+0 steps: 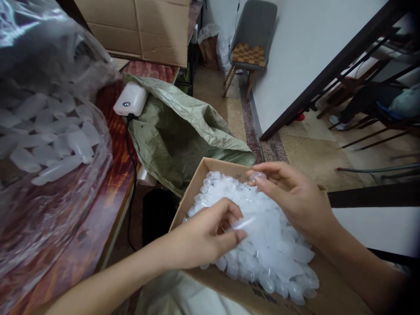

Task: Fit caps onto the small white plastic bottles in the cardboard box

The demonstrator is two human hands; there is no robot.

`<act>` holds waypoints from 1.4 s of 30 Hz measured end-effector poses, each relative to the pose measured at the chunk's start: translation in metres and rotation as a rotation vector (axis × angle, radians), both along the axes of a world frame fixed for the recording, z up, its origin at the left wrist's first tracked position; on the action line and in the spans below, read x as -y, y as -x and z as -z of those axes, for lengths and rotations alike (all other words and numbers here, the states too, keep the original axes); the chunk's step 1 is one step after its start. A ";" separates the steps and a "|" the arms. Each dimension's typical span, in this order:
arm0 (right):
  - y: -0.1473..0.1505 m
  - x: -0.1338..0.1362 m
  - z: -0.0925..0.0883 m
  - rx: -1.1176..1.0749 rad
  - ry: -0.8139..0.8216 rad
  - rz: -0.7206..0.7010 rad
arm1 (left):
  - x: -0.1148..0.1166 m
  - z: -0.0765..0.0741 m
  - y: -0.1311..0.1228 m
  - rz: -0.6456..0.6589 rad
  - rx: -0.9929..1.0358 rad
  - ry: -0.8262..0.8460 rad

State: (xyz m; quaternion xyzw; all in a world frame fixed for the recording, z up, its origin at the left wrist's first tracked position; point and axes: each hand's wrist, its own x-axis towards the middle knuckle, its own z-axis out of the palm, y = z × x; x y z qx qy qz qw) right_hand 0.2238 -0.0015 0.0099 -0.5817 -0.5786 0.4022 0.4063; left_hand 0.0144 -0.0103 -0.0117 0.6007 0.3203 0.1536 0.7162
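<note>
Over an open cardboard box full of small translucent plastic pieces, my left hand pinches a translucent plastic tube between thumb and fingers. The tube is blurred, and its far end blends into the pile. At the box's far right rim, my right hand is closed on a small clear plastic cap, held between thumb and fingertips. Many pieces in the box look rounded and cap-like.
Left, a clear plastic bag of frosted plastic bottles lies on a red-brown table. A white device with a black cable sits at its edge, beside an open green woven sack. Behind stand a cardboard sheet and a grey chair.
</note>
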 end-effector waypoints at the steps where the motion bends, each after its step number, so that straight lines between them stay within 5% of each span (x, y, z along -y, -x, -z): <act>1: 0.000 0.001 0.000 0.025 -0.042 0.028 | -0.002 0.002 -0.001 -0.055 0.065 0.077; 8: 0.008 0.006 -0.011 0.264 -0.170 0.020 | -0.014 0.007 -0.004 -0.373 0.206 0.286; 12: 0.010 0.011 -0.013 0.536 -0.439 -0.162 | -0.017 -0.003 0.001 -0.629 0.208 0.312; 15: 0.013 0.014 -0.007 0.484 -0.601 -0.290 | -0.014 -0.010 0.000 -0.659 0.249 0.353; 22: 0.017 0.022 0.005 0.447 -0.694 -0.489 | -0.006 -0.016 -0.006 -0.704 0.121 0.325; 26: 0.017 0.025 0.008 0.534 -0.789 -0.445 | 0.001 -0.021 -0.008 -0.691 0.159 0.522; 29: 0.017 0.026 0.006 0.603 -0.760 -0.363 | 0.006 -0.027 -0.009 -0.601 0.228 0.651; 33: 0.019 0.022 -0.003 0.565 -0.631 -0.308 | 0.007 -0.026 -0.009 -0.618 0.273 0.604; 39: 0.022 0.017 -0.012 0.310 -0.057 -0.301 | 0.007 -0.023 -0.007 -0.628 0.295 0.478; 42: 0.024 0.018 -0.010 0.333 -0.099 -0.229 | 0.003 -0.026 -0.004 -0.641 0.318 0.478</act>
